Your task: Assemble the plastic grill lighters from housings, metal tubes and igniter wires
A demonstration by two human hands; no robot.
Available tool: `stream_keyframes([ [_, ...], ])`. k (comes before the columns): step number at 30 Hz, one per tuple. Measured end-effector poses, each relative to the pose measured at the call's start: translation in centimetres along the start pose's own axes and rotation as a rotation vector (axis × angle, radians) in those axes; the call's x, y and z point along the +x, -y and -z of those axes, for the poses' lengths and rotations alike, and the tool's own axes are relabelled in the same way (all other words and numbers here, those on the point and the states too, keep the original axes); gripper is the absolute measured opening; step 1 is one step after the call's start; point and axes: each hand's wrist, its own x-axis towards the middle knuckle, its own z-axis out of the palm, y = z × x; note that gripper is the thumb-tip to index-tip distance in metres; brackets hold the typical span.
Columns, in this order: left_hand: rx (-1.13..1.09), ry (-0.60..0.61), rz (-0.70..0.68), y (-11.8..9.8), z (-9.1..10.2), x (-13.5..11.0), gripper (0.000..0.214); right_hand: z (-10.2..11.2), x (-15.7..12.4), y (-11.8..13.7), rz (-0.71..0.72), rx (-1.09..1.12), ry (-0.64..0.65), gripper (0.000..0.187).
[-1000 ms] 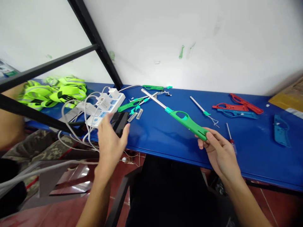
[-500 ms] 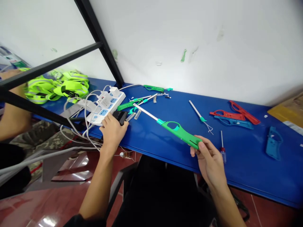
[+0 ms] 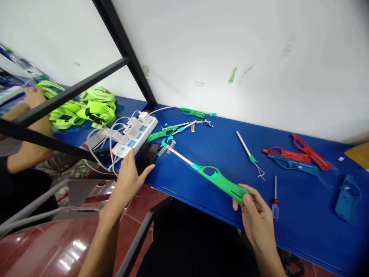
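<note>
My right hand (image 3: 258, 217) grips the butt of a green long-necked lighter (image 3: 223, 182), thumb on top. Its metal tube points up and left over the blue table. My left hand (image 3: 129, 179) is open beside a black phone (image 3: 149, 154), with thumb and fingers spread; the phone lies at the table edge against the power strip (image 3: 138, 140). Past the tube's tip are green lighter parts (image 3: 161, 134) and clear small pieces (image 3: 167, 149). A loose metal tube with wires (image 3: 245, 146) and a screwdriver (image 3: 275, 204) lie on the right.
Red lighter shells (image 3: 311, 152) and blue ones (image 3: 348, 200) lie farther right. White cables (image 3: 115, 127) crowd the left. A black metal frame (image 3: 118, 34) rises beside the power strip. Neon yellow reflective straps (image 3: 98, 109) and another person's arms (image 3: 37, 115) are beyond it.
My left hand has come off the black phone and moved slightly left and down, its fingers spreading. The right hand keeps hold of the lighter. The view has shifted a little.
</note>
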Motion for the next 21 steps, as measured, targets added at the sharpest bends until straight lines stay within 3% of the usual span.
stream_keyframes([
  [4, -0.03, -0.052, -0.163, 1.9, 2.0, -2.7, 0.07, -0.1, 0.2, 0.0, -0.005, 0.017, -0.028, 0.028],
  [9, -0.029, -0.016, -0.173, 2.9, 2.7, -4.4, 0.054, -0.4, 0.4, 0.2, 0.007, 0.046, -0.064, 0.023],
  [12, -0.036, -0.013, -0.116, 3.2, 2.2, -4.8, 0.061, -0.5, 0.5, 0.3, 0.032, 0.058, -0.08, 0.02],
  [15, -0.047, -0.03, 0.03, 2.7, 1.3, -4.7, 0.079, -0.7, 0.5, 0.4, 0.055, 0.063, -0.078, 0.019],
  [18, -0.029, -0.02, 0.151, 0.8, -0.1, -3.6, 0.097, -0.8, 0.6, 0.5, 0.064, 0.05, -0.076, 0.019],
  [21, 0.069, 0.017, 0.138, -2.3, -1.5, -1.7, 0.106, -0.8, 0.7, 0.4, 0.068, 0.048, -0.087, 0.02],
])
